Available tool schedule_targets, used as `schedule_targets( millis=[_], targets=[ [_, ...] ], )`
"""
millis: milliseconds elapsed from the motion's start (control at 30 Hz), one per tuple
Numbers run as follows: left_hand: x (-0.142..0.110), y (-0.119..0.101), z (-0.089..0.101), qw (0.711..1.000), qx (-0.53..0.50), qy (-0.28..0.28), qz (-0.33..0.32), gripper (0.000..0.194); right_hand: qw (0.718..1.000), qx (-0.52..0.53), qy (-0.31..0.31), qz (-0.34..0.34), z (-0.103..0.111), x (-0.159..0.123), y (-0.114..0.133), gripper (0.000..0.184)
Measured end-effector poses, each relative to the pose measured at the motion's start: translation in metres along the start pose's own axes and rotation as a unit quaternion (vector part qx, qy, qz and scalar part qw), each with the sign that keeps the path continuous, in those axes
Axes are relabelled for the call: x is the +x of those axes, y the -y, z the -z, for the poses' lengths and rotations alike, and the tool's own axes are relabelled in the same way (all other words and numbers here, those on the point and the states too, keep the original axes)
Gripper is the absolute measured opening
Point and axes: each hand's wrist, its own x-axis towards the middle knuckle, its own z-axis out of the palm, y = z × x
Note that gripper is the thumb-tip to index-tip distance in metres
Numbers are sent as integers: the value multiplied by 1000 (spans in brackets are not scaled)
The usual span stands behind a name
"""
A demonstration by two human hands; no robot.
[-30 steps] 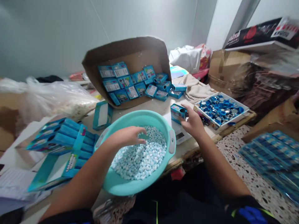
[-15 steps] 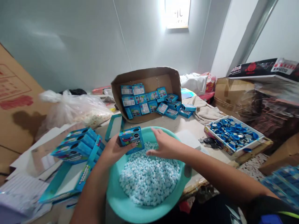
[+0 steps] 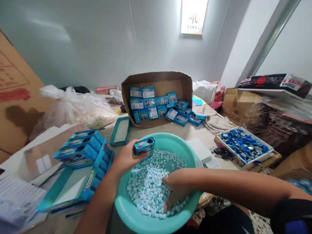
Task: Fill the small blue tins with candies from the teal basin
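Currently pinches blue cardboard box (image 3: pixel 143 148) with left hand (image 3: pixel 127 157) above round turquoise plastic basin (image 3: pixel 174 143) | inside basin, sinks right hand (image 3: pixel 179 182) with fingers spread into pale-blue rounded pellets (image 3: pixel 145 193)

"shui" on the black box (image 3: pixel 274 82)

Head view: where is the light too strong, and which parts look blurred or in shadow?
Head view: the wall sign glows nearly white around its dark characters; head view: a shadow darkens part of the cardboard at far left; head view: the right hand in the pellets looks slightly soft, perhaps from motion, and the printed sheet at lower left is too blurred to read.
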Motion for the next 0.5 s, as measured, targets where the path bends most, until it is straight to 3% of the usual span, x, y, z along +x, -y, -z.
schedule_targets(
  millis=[133,233,333,433,500],
  targets=[
    [0,2,-2,999,30,15,-9,53,998,-32,-35,40,4,3,-3,52],
    [0,3,-3,999,38,7,-22,50,995,-30,-62,78,5,3,-5,40],
    [0,0,-3,998,51,-6,-27,51,985,34,-130,104,9,1,-8,31],
    [-2,-4,-2,998,58,-12,-30,51,955,153,-226,116,17,0,-11,19],
    [-5,-8,-2,998,52,-1,-34,49,905,272,-302,127,26,3,-11,17]
  ],
)
